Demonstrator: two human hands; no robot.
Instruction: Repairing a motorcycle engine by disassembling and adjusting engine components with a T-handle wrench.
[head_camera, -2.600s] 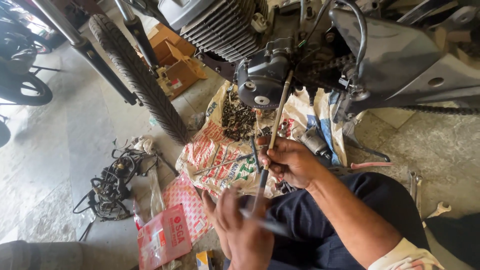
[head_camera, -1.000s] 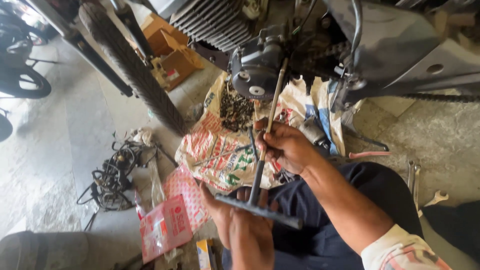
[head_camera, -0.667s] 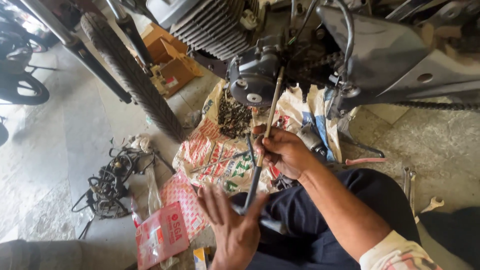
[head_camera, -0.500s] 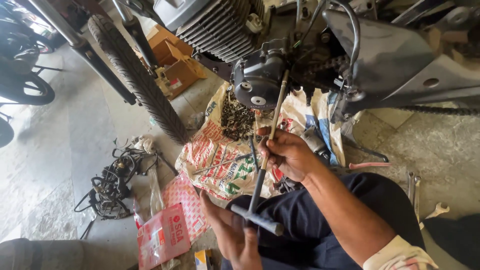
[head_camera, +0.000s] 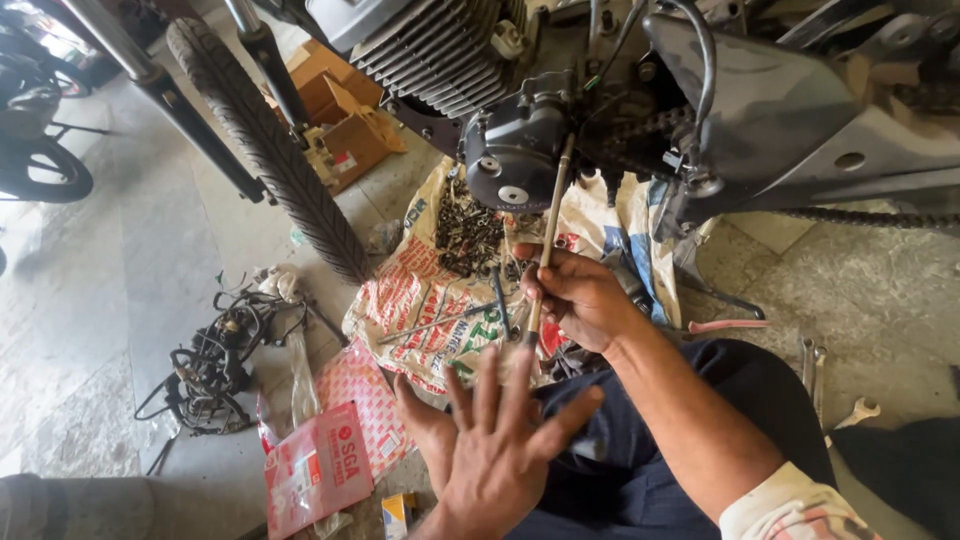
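Grey workshop floor is lying under a motorcycle engine (head_camera: 520, 150), with printed sacks (head_camera: 430, 300) spread beneath it. Small metal parts (head_camera: 468, 235) are sitting heaped on the sacks' far edge, just below the engine cover. The person's right hand (head_camera: 580, 300) is gripping a long thin rod (head_camera: 548, 235), its tip reaching up against the engine. The left hand (head_camera: 495, 440) is hovering with fingers spread wide, holding nothing, near the rod's lower end. Tangled wiring (head_camera: 215, 355) is lying off to the left.
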